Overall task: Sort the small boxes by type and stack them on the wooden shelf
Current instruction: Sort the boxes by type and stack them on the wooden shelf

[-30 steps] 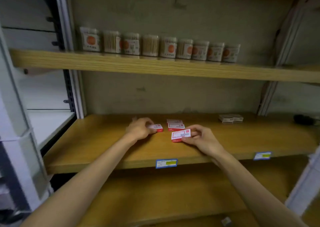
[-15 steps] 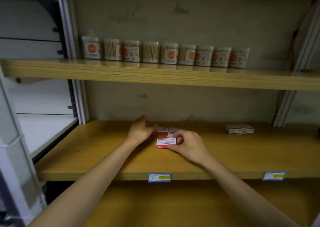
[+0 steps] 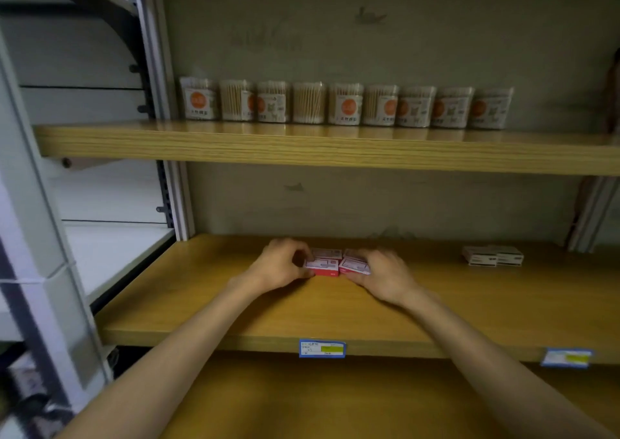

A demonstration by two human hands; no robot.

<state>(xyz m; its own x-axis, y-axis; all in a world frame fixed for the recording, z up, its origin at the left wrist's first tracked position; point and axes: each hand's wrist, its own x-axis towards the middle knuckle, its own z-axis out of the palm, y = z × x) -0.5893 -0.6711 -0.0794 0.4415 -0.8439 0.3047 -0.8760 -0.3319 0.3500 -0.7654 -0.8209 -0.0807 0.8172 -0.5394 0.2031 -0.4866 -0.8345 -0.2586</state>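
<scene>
Item: red-and-white boxes (image 3: 336,263), small, flat, several; grouped on the middle wooden shelf (image 3: 469,307), left of centre, toward the rear wall. Two front boxes are laid side by side, edges touching; at least two more are glimpsed just behind them, whether stacked or single cannot be told.

Left hand (image 3: 280,265): fingers curled round the left end of the left front box; box is grasped.

Right hand (image 3: 382,276): fingers curled over the right end of the right front box; box is grasped.

Governing relation: the cluster is enclosed between the two hands, each hand being nearest its own box. Long axes of the front boxes are run left to right, roughly parallel with the shelf edge, so squaring is judged to be done by inward pressure from both ends.

Item: pale boxes (image 3: 492,256), a second type, set well apart at the right of the same shelf; nearer the right hand, untouched.

Also noted: jars of cotton swabs (image 3: 345,104) in a row on the upper shelf; blue price tag (image 3: 322,348) on the front lip
</scene>
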